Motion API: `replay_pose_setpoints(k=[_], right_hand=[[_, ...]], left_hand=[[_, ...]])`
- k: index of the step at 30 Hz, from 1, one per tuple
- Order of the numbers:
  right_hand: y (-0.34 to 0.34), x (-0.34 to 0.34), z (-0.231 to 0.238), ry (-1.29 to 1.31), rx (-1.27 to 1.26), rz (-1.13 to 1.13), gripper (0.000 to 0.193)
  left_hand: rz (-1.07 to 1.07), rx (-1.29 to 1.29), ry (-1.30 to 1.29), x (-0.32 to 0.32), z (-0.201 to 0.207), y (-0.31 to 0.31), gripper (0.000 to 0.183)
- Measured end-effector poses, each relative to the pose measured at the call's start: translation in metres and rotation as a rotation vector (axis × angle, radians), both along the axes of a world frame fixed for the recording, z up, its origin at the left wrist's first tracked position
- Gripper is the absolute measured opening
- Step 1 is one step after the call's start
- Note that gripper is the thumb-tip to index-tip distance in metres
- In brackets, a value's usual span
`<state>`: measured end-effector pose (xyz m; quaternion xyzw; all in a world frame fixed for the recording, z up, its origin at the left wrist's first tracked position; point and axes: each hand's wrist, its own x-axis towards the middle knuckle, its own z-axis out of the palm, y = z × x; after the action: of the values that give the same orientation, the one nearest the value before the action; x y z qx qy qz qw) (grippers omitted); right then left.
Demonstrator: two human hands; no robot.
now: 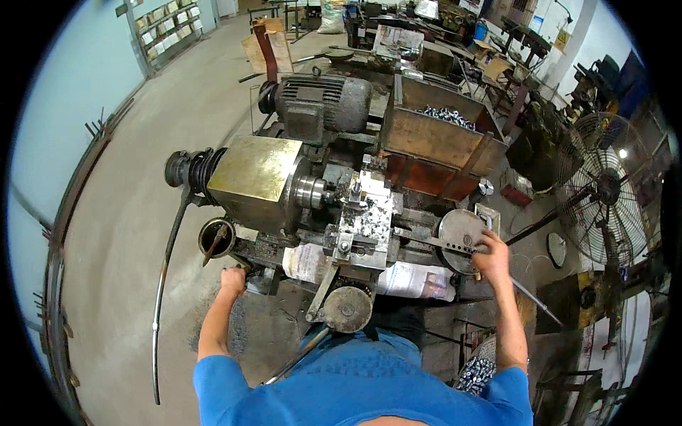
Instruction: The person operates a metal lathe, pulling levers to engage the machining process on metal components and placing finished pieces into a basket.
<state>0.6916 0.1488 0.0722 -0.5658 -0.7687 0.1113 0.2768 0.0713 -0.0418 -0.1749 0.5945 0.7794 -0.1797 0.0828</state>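
A small lathe-like machine stands before me, with a yellow metal cover (254, 169) over its headstock and a bright spindle (310, 192) facing a greasy tool slide (368, 220). My left hand (233, 280) is closed at the machine's front left corner, beside a round pot (217, 238) with a brush-like tool in it; its grip is hidden. At the right end my right hand (492, 257) is closed by the rim of a round metal disc (460, 231), next to a flat bar with holes (442, 243). What its fingers hold is unclear. A second disc (347, 309) sits at the front.
Behind the machine are a motor (323, 103) and a rusty box (440, 138) holding small metal parts. A caged fan (604, 186) stands at right. One long lever (167, 270) hangs at left. Below my right arm, more small shiny parts (474, 375) fill a container.
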Motion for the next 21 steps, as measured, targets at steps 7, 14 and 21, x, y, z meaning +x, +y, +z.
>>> replay_pose_setpoints(k=[7, 14, 21], right_hand=[[-0.029, 0.205, -0.09, -0.724, -0.206, -0.574, 0.056], [-0.103, 0.215, -0.147, -0.576, -0.244, -0.756, 0.034], [-0.187, 0.117, -0.149, -0.464, -0.162, -0.848, 0.033]], left_hand=[[0.454, 0.197, -0.214, 0.008, 0.008, -0.029, 0.037], [0.641, 0.165, -0.312, 0.003, -0.009, -0.097, 0.031], [0.735, 0.119, -0.548, 0.004, -0.036, -0.123, 0.036]])
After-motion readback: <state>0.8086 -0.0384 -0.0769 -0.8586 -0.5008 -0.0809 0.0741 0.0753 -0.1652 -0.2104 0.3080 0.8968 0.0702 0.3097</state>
